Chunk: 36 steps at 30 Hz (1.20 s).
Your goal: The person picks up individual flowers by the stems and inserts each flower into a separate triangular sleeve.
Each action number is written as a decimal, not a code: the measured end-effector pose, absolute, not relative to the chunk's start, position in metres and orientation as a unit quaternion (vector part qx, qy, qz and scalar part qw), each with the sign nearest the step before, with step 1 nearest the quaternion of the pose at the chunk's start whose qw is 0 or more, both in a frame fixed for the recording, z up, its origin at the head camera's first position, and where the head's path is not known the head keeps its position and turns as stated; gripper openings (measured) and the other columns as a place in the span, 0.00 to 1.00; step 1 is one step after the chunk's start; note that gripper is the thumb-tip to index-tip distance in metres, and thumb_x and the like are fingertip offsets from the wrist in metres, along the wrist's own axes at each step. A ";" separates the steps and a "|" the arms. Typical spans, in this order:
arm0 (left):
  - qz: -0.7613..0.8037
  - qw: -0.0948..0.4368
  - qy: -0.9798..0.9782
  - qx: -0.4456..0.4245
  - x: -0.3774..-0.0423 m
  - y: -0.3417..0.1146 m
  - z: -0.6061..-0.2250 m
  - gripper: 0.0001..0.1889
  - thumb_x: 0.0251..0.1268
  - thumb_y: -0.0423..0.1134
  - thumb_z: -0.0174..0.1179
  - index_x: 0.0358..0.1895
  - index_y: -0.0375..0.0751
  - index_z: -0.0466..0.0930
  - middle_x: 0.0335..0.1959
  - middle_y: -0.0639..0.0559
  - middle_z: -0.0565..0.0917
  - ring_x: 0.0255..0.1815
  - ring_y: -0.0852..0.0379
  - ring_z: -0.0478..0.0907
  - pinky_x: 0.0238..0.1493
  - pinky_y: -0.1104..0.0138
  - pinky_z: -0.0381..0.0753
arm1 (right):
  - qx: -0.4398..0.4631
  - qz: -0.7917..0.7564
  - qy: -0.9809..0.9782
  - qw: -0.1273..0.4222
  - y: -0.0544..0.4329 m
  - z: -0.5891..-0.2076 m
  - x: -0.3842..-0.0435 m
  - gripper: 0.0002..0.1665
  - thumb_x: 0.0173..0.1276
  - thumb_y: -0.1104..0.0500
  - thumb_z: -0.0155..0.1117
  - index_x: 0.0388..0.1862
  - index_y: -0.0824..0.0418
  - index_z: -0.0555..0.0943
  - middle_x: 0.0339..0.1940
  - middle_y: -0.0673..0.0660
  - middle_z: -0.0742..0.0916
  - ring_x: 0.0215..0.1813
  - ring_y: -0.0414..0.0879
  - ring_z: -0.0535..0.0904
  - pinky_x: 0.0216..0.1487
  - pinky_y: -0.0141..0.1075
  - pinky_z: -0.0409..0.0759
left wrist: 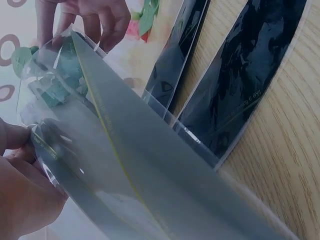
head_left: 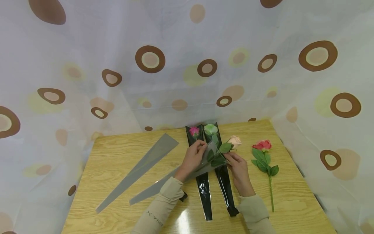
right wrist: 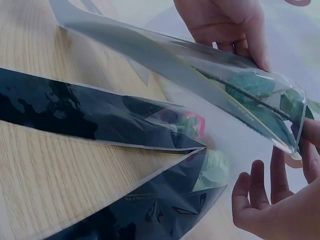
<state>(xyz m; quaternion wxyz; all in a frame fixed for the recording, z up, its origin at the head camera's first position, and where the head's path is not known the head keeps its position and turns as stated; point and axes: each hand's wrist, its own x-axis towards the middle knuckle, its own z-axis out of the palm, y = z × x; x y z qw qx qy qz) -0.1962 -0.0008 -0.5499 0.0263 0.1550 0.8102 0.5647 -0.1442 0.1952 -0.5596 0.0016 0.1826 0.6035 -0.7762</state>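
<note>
A pale peach rose (head_left: 234,141) has its stem and lower leaves inside a grey, see-through flower sleeve (head_left: 157,189), while its bloom sticks out of the mouth. My left hand (head_left: 193,157) pinches the side of this sleeve near its wide end, thumb against fingers in the left wrist view. With thumb and forefinger, my right hand (head_left: 239,172) holds the rose just below its bloom, at the sleeve's mouth; its other fingers (right wrist: 257,185) are spread apart. The stem and green leaves (right wrist: 250,86) show through the clear film in the right wrist view.
Beneath the hands lie two black sleeves, one with a pink rose (head_left: 194,131), one with a pale green rose (head_left: 210,129). A flat grey sleeve (head_left: 138,172) lies left on the wooden table (head_left: 111,156). A red rose (head_left: 263,145) lies right. Patterned sheeting (head_left: 175,87) surrounds the table.
</note>
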 end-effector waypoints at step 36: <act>0.585 0.034 0.795 0.157 -0.196 -0.004 -0.550 0.13 0.87 0.45 0.50 0.56 0.45 0.82 0.19 0.57 0.71 0.19 0.63 0.59 0.29 0.68 0.65 | 0.054 -0.779 0.618 0.086 0.212 -0.556 -0.140 0.18 0.87 0.43 0.49 0.52 0.41 0.87 0.56 0.34 0.85 0.59 0.30 0.81 0.57 0.30 0.82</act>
